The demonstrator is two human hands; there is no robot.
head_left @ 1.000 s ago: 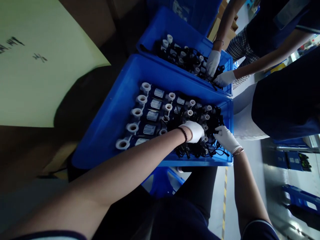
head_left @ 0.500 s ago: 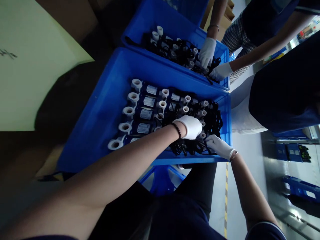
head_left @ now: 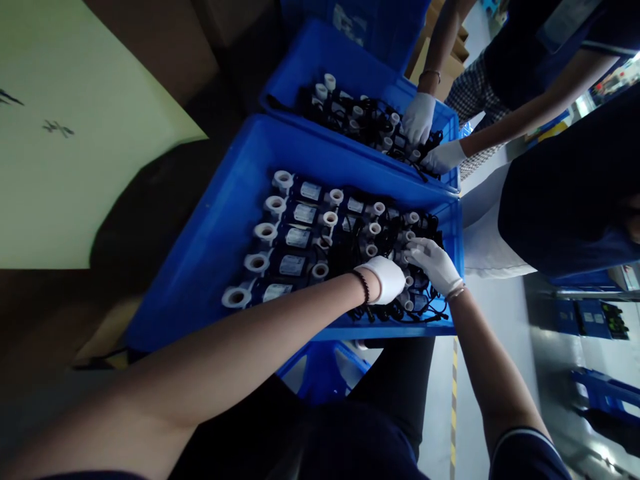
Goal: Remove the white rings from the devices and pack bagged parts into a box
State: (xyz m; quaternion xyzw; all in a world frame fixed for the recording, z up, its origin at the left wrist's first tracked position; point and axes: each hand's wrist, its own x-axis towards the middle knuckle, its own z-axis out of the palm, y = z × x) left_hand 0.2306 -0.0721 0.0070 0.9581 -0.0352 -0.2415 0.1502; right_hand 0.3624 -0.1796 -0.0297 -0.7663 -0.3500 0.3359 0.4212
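A large blue bin (head_left: pixel 200 220) holds rows of dark cylindrical units (head_left: pixel 291 265) with white ring-shaped ends and pale labels, and black cables (head_left: pixel 353 243) lie tangled among them. My left hand (head_left: pixel 389 280), in a white glove, is curled low over the units near the bin's front side; its fingertips are hidden. Also gloved in white, my right hand (head_left: pixel 434 263) reaches over the right-hand end of the bin, fingers bent and apart at a white ring and cables. Whether it grips anything there is too small to tell.
Behind sits a second blue bin (head_left: pixel 310 50) with similar units, where another person's gloved hands (head_left: pixel 419 119) work. Another person's dark-clothed body (head_left: pixel 565 193) is at the right. A pale green board (head_left: pixel 100 167) stands at the left, and a blue stool (head_left: pixel 323 373) is below.
My right hand has moved up and slightly left from the bin's front right corner, its fingers now more spread. The view has shifted, so the bins appear slightly lower.
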